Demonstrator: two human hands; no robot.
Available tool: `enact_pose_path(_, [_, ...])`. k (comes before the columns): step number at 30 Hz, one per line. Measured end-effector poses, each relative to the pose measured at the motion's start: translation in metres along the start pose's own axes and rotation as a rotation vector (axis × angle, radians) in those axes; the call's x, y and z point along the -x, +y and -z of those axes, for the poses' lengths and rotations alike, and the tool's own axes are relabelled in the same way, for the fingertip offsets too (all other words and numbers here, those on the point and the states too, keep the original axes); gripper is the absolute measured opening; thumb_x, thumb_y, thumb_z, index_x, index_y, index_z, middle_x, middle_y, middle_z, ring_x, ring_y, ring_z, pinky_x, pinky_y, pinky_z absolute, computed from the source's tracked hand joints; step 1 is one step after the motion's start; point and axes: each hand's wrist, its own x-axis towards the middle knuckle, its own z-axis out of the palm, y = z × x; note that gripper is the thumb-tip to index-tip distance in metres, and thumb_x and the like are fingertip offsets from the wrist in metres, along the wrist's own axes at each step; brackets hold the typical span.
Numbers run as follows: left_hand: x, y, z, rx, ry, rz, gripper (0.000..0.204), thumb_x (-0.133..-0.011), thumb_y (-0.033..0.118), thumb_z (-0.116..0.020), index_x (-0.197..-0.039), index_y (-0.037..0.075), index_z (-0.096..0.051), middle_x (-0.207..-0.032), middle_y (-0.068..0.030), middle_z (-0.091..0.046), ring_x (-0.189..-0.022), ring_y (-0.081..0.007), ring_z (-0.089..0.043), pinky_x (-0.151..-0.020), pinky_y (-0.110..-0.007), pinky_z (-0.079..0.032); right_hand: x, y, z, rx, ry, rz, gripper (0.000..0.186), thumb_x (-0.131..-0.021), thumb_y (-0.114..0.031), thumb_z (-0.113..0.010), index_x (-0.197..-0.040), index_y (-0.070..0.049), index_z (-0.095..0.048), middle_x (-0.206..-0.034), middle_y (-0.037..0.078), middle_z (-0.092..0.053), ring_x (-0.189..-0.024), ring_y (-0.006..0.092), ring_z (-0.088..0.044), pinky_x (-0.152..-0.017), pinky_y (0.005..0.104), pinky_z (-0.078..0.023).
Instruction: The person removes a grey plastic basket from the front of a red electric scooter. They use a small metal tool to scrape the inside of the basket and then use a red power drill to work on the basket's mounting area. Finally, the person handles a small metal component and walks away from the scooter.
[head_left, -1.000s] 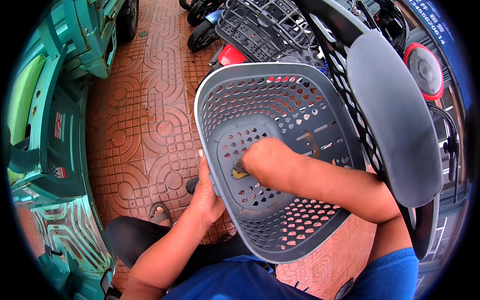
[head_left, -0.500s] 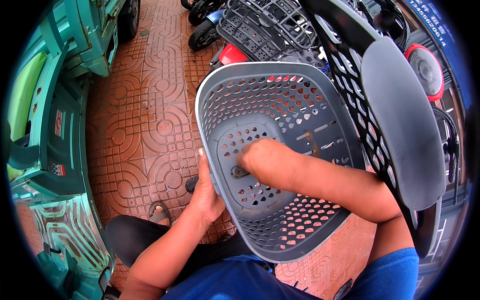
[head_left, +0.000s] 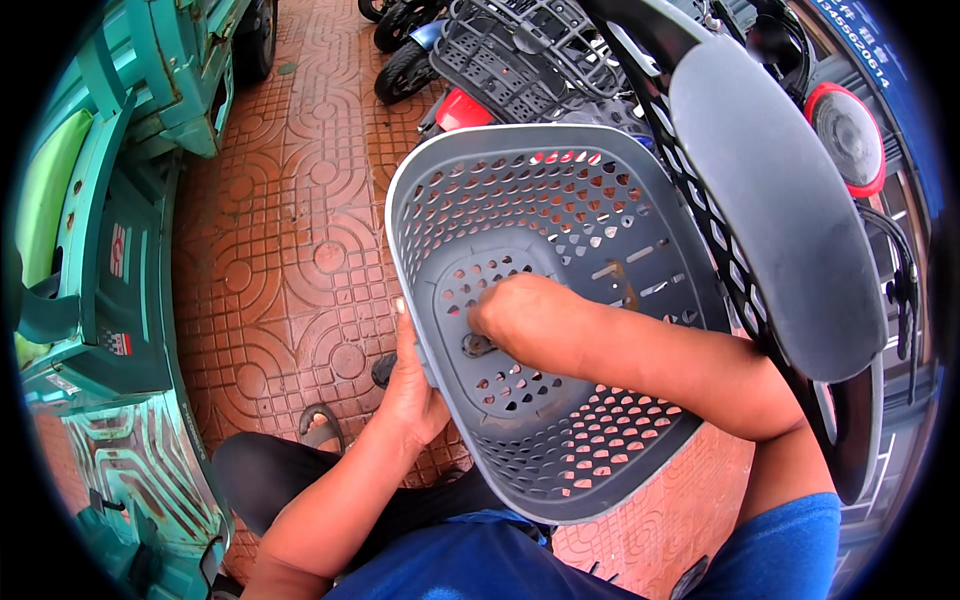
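Observation:
A grey plastic basket (head_left: pixel 560 137) with perforated walls tilts open toward me in the middle of the view. My left hand (head_left: pixel 412 390) is against the outside of its left wall, thumb pointing up, with the other fingers hidden behind the basket. Inside, my right hand (head_left: pixel 515 312) is closed at the basket's floor, close to a dark recess (head_left: pixel 477 345) there. Whatever its fingertips hold is hidden by the hand. Over my right forearm leans a large perforated black panel with a smooth grey oval pad (head_left: pixel 775 200).
A green cargo vehicle (head_left: pixel 120 280) stands along the left. Beyond the basket are several parked two-wheelers with a black wire rack (head_left: pixel 520 70) and a red part (head_left: pixel 463 110). At right is a red-rimmed round object (head_left: pixel 848 138). Patterned red tiles (head_left: pixel 290 230) cover the ground.
The panel with the grey pad has shifted left and a little up. The basket and my right hand have moved very slightly left. My left hand stays at the basket's side.

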Motion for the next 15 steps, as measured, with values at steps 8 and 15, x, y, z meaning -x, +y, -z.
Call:
enact_pose_path(8, [0.0021, 0.0053, -0.0015, -0.018, 0.013, 0.002, 0.107, -0.085, 0.091, -0.035, -0.158, 0.013, -0.036, -0.157, -0.0134, -0.043, -0.144, -0.0299, -0.043, -0.119, -0.051, -0.039, -0.0015, -0.0009, 0.0016, -0.016, -0.019, -0.071, 0.01, -0.078, -0.004, -0.067, -0.086, -0.001, -0.072, -0.084, 0.02, -0.073, -0.083, 0.0364, -0.074, -0.077, 0.0458, -0.058])
enact_pose_path(15, [0.0017, 0.005, -0.0051, -0.004, -0.03, -0.01, 0.103, -0.089, 0.089, -0.031, -0.158, 0.013, -0.034, -0.158, -0.0134, -0.042, -0.144, -0.0305, -0.044, -0.118, -0.051, -0.039, 0.0012, -0.0082, 0.0073, 0.162, -0.131, -0.006, 0.006, -0.074, -0.006, -0.07, -0.079, -0.007, -0.074, -0.079, 0.013, -0.073, -0.078, 0.0304, -0.074, -0.071, 0.0404, -0.059])
